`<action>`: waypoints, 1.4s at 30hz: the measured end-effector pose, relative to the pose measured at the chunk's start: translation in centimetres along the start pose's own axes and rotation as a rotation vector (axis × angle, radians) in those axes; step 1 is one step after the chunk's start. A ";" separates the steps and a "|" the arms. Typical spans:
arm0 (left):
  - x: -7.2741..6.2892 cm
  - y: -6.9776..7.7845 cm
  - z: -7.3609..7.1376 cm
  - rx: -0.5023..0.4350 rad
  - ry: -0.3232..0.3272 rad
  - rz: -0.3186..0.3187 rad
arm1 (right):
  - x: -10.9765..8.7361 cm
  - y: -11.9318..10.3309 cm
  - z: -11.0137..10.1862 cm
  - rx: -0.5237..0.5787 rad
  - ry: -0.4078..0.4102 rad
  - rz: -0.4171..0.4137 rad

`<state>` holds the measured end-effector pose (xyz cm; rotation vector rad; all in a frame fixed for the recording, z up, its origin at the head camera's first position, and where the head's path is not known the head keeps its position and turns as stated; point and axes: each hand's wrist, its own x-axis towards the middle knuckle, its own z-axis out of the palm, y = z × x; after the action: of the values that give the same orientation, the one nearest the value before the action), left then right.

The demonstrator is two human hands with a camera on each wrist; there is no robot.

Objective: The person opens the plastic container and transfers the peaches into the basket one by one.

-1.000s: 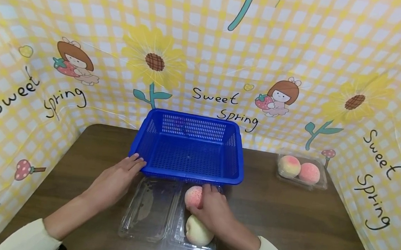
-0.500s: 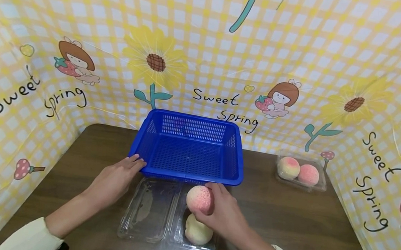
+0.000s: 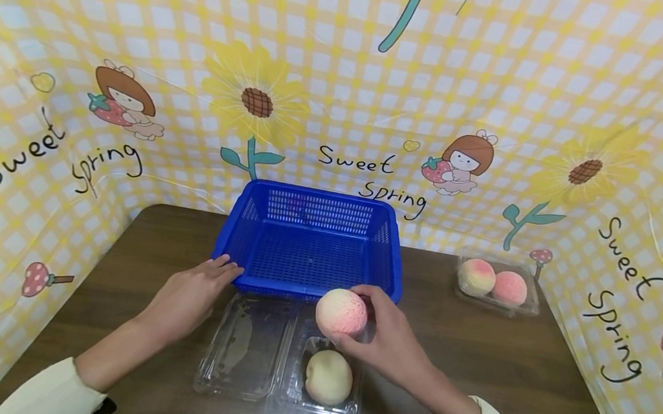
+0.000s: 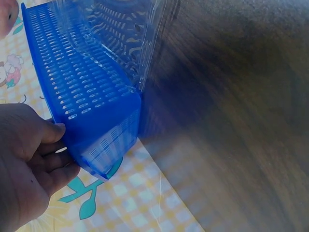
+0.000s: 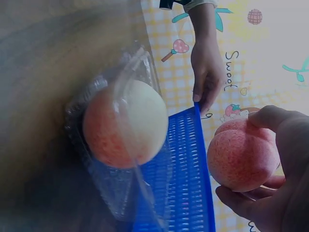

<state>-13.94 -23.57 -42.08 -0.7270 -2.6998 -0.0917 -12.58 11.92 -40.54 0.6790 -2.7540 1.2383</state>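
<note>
**One hand grips the basket, the other a peach**

The left hand (image 3: 199, 287) grasps the near left corner of a blue basket (image 3: 305, 247), its thumb and fingers on either side of the rim. The right hand (image 3: 389, 328) holds a pink-and-cream peach (image 3: 342, 314) between thumb and fingers, raised above an open plastic box (image 3: 297, 380). A second peach (image 3: 328, 377) sits in that box, just below the right hand. The box's lid (image 3: 244, 349) lies flat between the two hands. Beyond the right hand, farther right on the worktop (image 3: 442, 359), another plastic box (image 3: 532, 294) contains two peaches (image 3: 510, 288).
</note>
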 end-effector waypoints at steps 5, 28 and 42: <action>0.1 0.0 0.0 0.006 0.003 0.004 | 0.8 0.0 -0.6 -0.020 0.015 -0.096; 0.0 0.2 0.0 0.028 0.038 0.011 | 4.7 -0.6 -1.4 0.117 0.008 -0.081; -0.1 0.3 0.1 0.014 0.053 0.007 | 7.6 -1.5 -0.7 0.089 0.048 -0.060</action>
<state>-13.72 -23.36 -42.22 -0.7200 -2.6449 -0.0893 -18.90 8.70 -37.39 0.7235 -2.6329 1.3534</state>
